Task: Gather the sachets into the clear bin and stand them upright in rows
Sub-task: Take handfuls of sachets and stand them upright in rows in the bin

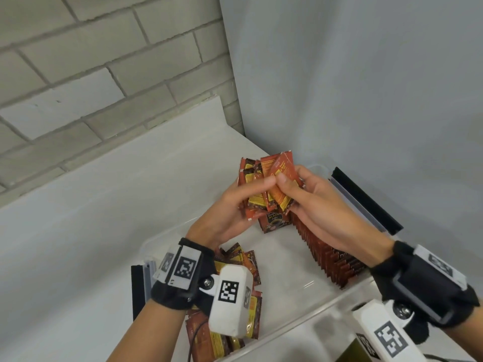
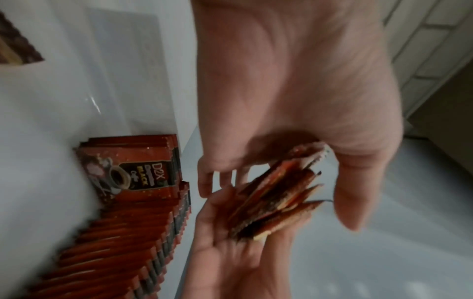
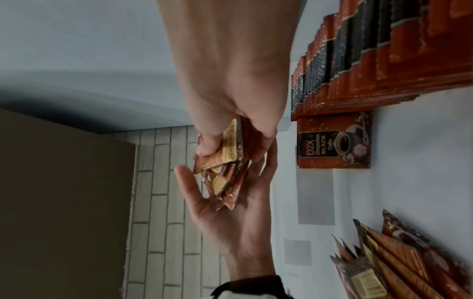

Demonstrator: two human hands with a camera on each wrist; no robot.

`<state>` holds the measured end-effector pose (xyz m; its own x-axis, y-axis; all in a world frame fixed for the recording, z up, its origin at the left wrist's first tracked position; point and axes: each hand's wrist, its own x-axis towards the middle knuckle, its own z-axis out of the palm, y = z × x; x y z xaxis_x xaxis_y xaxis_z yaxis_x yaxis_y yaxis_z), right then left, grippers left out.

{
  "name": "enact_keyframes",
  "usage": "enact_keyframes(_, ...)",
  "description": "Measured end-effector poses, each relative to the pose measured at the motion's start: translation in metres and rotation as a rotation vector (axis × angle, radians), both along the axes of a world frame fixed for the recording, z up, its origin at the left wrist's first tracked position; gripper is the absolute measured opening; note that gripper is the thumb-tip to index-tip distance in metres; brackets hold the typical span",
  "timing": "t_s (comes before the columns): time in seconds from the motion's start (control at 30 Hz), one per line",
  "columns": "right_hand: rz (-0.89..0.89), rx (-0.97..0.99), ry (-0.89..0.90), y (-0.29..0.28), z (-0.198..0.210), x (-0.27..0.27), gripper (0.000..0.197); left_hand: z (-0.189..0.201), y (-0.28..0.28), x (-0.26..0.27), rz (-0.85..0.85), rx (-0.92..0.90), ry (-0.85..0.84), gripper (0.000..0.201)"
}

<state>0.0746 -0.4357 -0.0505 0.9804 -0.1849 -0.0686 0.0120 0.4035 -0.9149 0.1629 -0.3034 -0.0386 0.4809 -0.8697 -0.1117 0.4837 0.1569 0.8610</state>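
A fanned bundle of red-and-yellow sachets [image 1: 266, 184] is held in both hands above the far end of the clear bin [image 1: 300, 322]. My left hand [image 1: 245, 202] cups it from the left with the thumb on top. My right hand [image 1: 295, 189] pinches it from the right. In the left wrist view the bundle [image 2: 281, 194] sits edge-on between my left hand [image 2: 281, 182] and my right hand [image 2: 230, 252]. A long row of upright sachets [image 1: 326, 254] runs along the bin's right wall. Loose sachets [image 1: 240, 262] lie piled at the near left.
The bin stands on a white counter in a corner, with a brick wall [image 1: 78, 74] to the left and a plain wall [image 1: 366, 74] behind. Black lid clips [image 1: 366, 199] flank the bin. White bin floor [image 1: 282, 270] shows between row and pile.
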Motion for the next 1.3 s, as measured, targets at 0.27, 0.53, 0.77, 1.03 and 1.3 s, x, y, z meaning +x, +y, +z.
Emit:
enact_keyframes(0.27, -0.035, -0.247, -0.007, 0.006, -0.004, -0.001, 0.036, -0.005, -0.008, -0.010, 0.019, 0.098, -0.115, 0.028)
enact_keyframes(0.53, -0.249, -0.736, -0.196, 0.006, -0.001, -0.007, 0.060, -0.002, -0.006, -0.005, 0.079, 0.083, -0.074, 0.039)
enact_keyframes(0.77, 0.078, -1.029, -0.275, 0.014, -0.008, -0.008, 0.070, 0.001, -0.005, -0.016, -0.067, 0.198, -0.117, 0.035)
enact_keyframes(1.03, 0.054, -0.891, -0.270, 0.014, -0.011, -0.006, 0.062, 0.003, 0.003, -0.010, -0.178, 0.173, -0.006, 0.027)
enact_keyframes(1.3, 0.046, -0.710, -0.229, 0.013, -0.006, -0.010, 0.098, 0.001, 0.006, 0.002, -0.129, 0.274, -0.122, 0.036)
